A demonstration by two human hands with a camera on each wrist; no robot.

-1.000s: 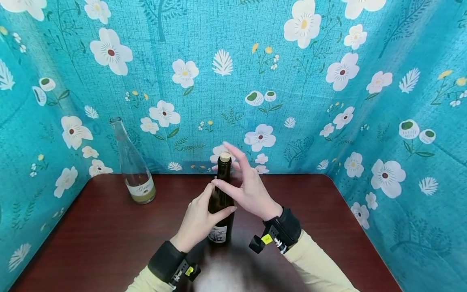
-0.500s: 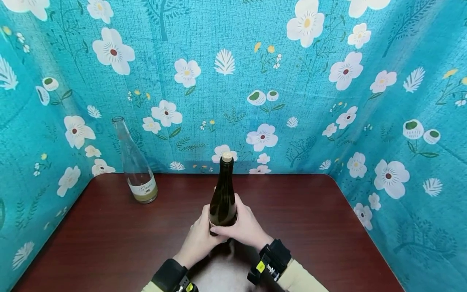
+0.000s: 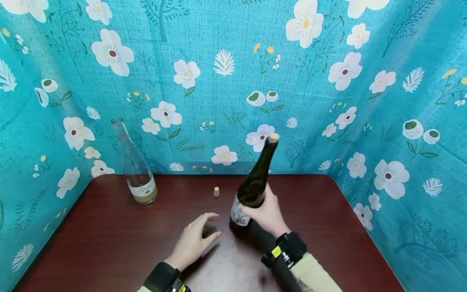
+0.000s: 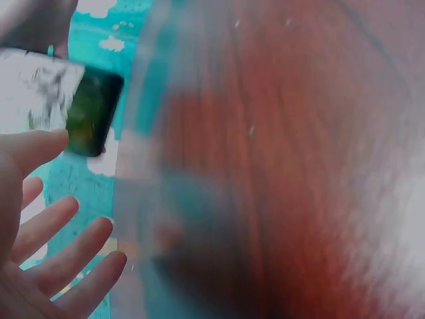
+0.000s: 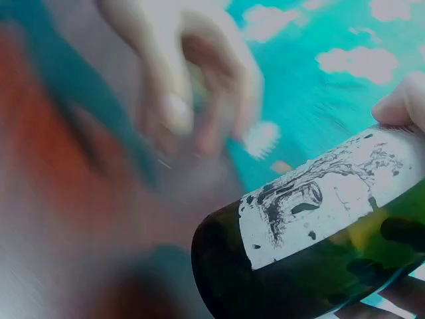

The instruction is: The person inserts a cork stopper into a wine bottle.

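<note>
My right hand (image 3: 268,211) grips a dark green corked bottle (image 3: 255,182) by its body; the bottle is tilted with its neck leaning right, and its white label (image 5: 319,206) fills the right wrist view. My left hand (image 3: 195,239) hovers open just above the dark wooden table (image 3: 109,243), left of the bottle, its fingers (image 4: 60,246) spread and holding nothing. The dark bottle (image 4: 60,100) shows blurred in the left wrist view. A loose cork (image 3: 217,191) stands on the table behind the left hand.
A clear, uncorked glass bottle (image 3: 134,166) with a little pale liquid stands at the table's back left. Teal flowered cloth (image 3: 310,81) walls the table at the back and on both sides.
Both hands held the upright dark bottle half a second ago. The left hand has let go and dropped to the left; the right hand has shifted the bottle right and tilted it, uncovering the loose cork.
</note>
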